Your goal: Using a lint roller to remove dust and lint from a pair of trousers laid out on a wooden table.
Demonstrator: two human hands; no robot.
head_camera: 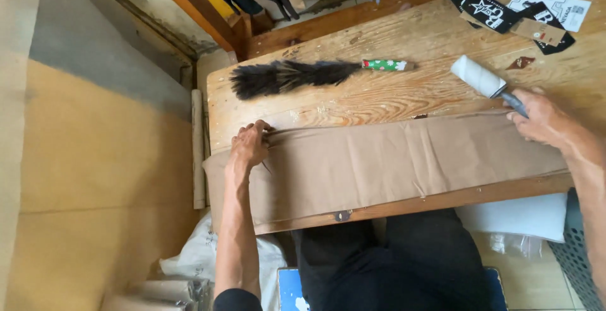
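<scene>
Right now I am looking down at a long folded length of tan cloth [391, 162] lying along the near edge of the wooden table [391, 93], its left end hanging slightly past the table's corner. My left hand [249, 145] sits at the cloth's upper left corner, fingers curled together and pinching the folded edge against the wood. My right hand [543, 118] is at the far right end of the cloth, closed around the dark handle of a lint roller [483, 78]; the white roll points up and to the left and lies over bare wood just beyond the cloth's top edge. Whether the roll touches the table I cannot tell from this angle.

Further back on the table lies a dark feather duster [297, 74] with a green patterned handle, well apart from both hands. In the far right corner is a loose pile of black and white paper tags [517, 11]. Below the table edge I see dark trousers [404, 267], and a white bag [196, 254] lies on the floor to the left.
</scene>
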